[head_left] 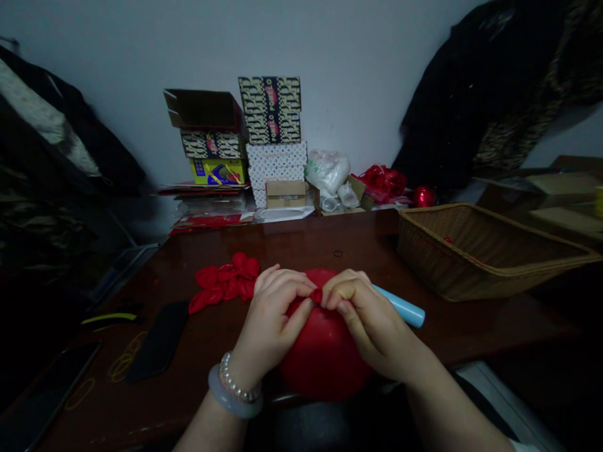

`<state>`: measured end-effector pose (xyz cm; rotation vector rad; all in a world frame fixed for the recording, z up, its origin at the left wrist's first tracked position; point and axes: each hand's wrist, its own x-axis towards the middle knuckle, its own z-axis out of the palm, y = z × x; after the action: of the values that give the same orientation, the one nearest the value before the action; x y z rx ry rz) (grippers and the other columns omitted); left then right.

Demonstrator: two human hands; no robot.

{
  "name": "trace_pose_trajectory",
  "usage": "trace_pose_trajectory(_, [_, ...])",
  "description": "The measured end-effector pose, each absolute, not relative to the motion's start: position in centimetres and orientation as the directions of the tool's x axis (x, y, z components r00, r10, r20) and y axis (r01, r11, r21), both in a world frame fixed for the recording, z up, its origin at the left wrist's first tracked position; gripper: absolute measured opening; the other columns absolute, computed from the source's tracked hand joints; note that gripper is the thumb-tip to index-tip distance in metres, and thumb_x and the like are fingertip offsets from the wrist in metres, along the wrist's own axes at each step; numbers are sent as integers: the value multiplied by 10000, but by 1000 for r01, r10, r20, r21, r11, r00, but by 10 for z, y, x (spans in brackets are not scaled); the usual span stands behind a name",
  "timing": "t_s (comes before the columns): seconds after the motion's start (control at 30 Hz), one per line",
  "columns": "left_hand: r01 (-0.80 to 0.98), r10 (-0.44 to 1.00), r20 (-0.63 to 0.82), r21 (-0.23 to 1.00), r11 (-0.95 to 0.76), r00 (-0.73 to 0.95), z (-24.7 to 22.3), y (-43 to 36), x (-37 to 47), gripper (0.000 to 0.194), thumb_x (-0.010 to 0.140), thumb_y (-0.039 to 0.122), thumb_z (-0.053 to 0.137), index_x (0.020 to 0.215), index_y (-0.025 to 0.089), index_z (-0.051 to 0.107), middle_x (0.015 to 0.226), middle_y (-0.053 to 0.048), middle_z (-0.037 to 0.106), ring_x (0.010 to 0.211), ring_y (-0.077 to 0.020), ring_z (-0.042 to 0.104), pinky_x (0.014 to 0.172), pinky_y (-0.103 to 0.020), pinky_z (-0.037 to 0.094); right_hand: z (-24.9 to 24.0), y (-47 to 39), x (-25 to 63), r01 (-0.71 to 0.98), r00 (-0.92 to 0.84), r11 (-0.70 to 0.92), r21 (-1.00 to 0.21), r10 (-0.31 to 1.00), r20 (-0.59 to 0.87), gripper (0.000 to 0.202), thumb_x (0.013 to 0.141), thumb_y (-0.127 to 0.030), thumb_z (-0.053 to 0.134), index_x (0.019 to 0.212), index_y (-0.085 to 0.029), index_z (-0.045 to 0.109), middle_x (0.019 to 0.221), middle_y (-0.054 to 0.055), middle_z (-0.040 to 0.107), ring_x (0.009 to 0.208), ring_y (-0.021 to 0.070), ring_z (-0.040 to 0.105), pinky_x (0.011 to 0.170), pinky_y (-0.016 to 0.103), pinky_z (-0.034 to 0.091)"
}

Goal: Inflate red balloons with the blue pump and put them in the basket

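An inflated red balloon (325,358) rests at the table's front edge, under both hands. My left hand (277,307), with a pearl bracelet and a pale bangle at the wrist, pinches one side of the balloon's neck between thumb and forefinger. From the other side my right hand (365,314) pinches the same neck. The small rolled neck shows between the fingertips. Behind my right hand lies a light blue tube (402,306), its far end hidden by the hand. Several uninflated red balloons (223,279) lie in a pile left of my left hand.
A wicker basket (494,276) stands on the table (292,242) at the right. At left lie a dark phone-like slab (157,342), yellow rubber bands (125,359) and another dark device (51,395). Stacked boxes (276,163) and plastic bags (328,169) line the wall.
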<state>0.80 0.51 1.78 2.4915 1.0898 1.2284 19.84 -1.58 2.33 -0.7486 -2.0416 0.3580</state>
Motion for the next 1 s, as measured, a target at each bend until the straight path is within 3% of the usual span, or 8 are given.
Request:
trace_pose_trajectory(0.2, [539, 668, 635, 432, -723, 387, 17, 5, 9, 71, 856, 186, 555, 869, 221, 616, 974, -32, 668, 1006, -187, 580, 1048, -453, 302, 19, -11, 198, 432, -305, 758, -489, 633, 711, 128, 959, -173, 367, 950, -224, 484, 882, 33, 566, 839, 167, 526, 776, 335, 408])
trace_pose_trajectory(0.33, [543, 666, 643, 428, -722, 378, 17, 5, 8, 64, 856, 183, 556, 875, 217, 608, 970, -32, 666, 1006, -186, 581, 1044, -448, 311, 21, -14, 201, 453, -324, 703, -548, 702, 634, 132, 932, -190, 458, 1052, -234, 492, 894, 25, 569, 835, 162, 533, 759, 313, 420])
trace_pose_trajectory(0.43, [558, 660, 657, 414, -719, 364, 17, 5, 6, 74, 859, 178, 549, 883, 217, 607, 970, -36, 664, 1004, -189, 582, 1044, -455, 313, 23, -14, 201, 512, -359, 669, -538, 736, 573, 277, 864, -169, 565, 1125, -235, 495, 861, 12, 560, 810, 166, 532, 758, 321, 422])
trace_pose_trajectory(0.57, [567, 650, 673, 400, -721, 352, 18, 5, 7, 75, 861, 188, 541, 876, 218, 609, 964, -44, 667, 1012, -203, 584, 1036, -466, 326, 24, -11, 201, 578, -320, 661, -479, 724, 611, 213, 837, -98, 546, 1013, -215, 573, 810, 13, 573, 779, 165, 540, 738, 318, 426])
trace_pose_trajectory(0.7, [560, 641, 686, 397, -727, 345, 17, 6, 9, 83, 859, 181, 538, 889, 217, 606, 968, -46, 669, 1018, -206, 584, 1033, -464, 333, 22, -9, 200, 547, -278, 653, -524, 732, 622, 145, 866, -123, 529, 942, -207, 618, 876, 44, 608, 827, 175, 562, 757, 325, 446])
trace_pose_trajectory(0.83, [569, 646, 684, 398, -720, 339, 15, 7, 8, 95, 860, 176, 531, 899, 216, 608, 981, -48, 668, 1016, -206, 584, 1034, -469, 330, 24, -10, 203, 492, -300, 610, -622, 789, 536, 96, 898, -177, 525, 879, -210, 613, 897, 42, 604, 845, 168, 562, 780, 327, 453])
trace_pose_trajectory(1.0, [594, 647, 700, 393, -702, 303, 13, 10, 6, 87, 860, 182, 540, 895, 215, 612, 991, -45, 666, 1027, -205, 579, 1037, -463, 330, 33, -13, 213, 469, -406, 578, -668, 812, 418, 81, 857, -135, 568, 833, -210, 588, 1095, 49, 551, 1049, 174, 518, 920, 350, 419])
